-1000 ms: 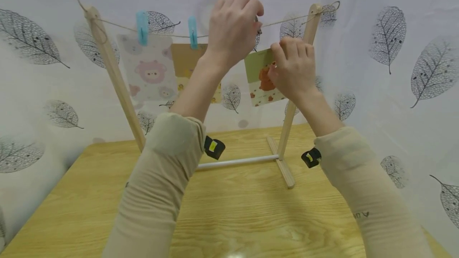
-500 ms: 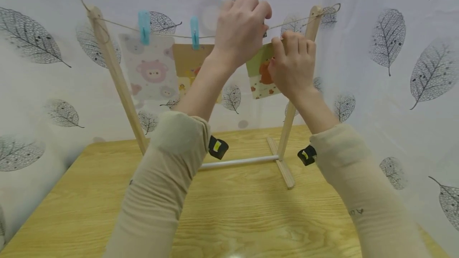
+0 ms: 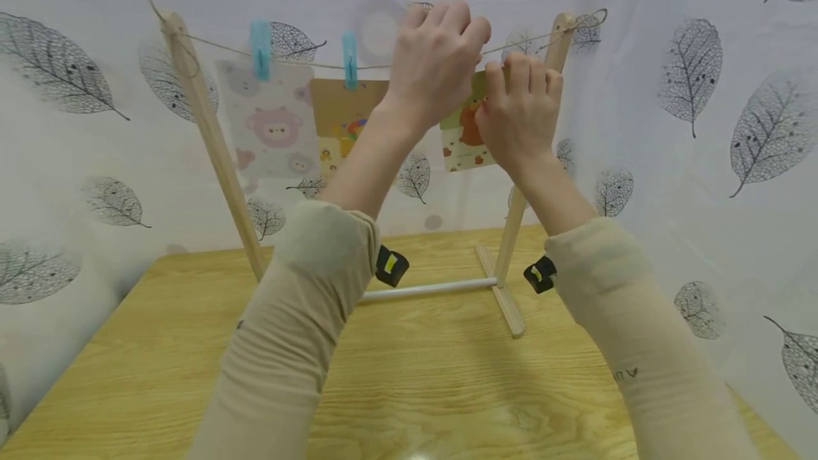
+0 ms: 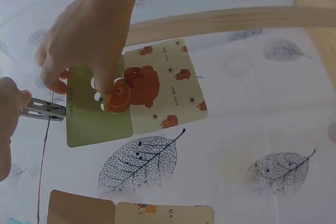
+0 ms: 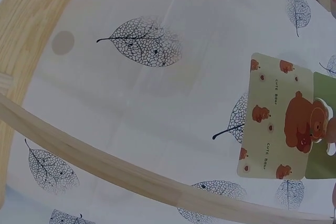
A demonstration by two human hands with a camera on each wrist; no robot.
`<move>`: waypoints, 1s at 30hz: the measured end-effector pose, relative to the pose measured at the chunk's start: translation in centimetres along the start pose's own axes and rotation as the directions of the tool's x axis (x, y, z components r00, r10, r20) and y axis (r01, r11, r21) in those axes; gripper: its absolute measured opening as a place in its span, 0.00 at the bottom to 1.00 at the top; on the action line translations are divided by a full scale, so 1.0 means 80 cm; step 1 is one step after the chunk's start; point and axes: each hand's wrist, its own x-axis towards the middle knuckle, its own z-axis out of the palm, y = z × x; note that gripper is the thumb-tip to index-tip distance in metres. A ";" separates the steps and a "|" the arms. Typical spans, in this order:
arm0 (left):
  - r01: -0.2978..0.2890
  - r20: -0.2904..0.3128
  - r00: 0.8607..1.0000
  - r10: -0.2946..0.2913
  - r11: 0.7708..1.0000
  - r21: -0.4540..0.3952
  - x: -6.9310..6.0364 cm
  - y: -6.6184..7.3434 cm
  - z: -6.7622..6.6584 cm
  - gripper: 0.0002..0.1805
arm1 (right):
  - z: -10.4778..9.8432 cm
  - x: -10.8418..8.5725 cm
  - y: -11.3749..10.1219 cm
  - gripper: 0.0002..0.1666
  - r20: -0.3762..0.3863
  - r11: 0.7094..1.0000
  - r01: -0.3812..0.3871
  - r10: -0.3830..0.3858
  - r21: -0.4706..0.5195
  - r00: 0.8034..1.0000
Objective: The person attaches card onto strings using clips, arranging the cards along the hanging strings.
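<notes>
My left hand (image 3: 437,62) is raised at the twine (image 3: 294,62), pinching a grey clothespin (image 4: 44,109) between thumb and finger. The clothespin lies across the twine, its tip at the top edge of a green and cream bear card (image 4: 100,124). Whether it bites on the card I cannot tell. My right hand (image 3: 520,116) pinches that card near its upper right corner, thumb on the front, and holds it just under the twine. In the right wrist view the card's lower part (image 5: 273,156) shows, with the right fingertips at the frame edge.
Two blue clothespins (image 3: 260,50) hold a pink animal card (image 3: 273,126) and a brown and yellow card (image 3: 345,101) on the twine. Wooden posts (image 3: 207,133) carry it, joined low by a white rod (image 3: 434,289) above the wooden table (image 3: 415,375). A leaf-print curtain (image 3: 671,233) hangs behind.
My left hand has moved right and slightly down, closer to the right hand and the bear card. The right hand has raised the card slightly towards the twine.
</notes>
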 end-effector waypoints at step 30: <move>0.010 0.032 0.999 -0.008 0.998 -0.068 0.001 0.000 -0.004 0.14 | 0.011 0.003 0.004 0.10 -0.119 0.999 0.003 -0.009 -0.053 0.993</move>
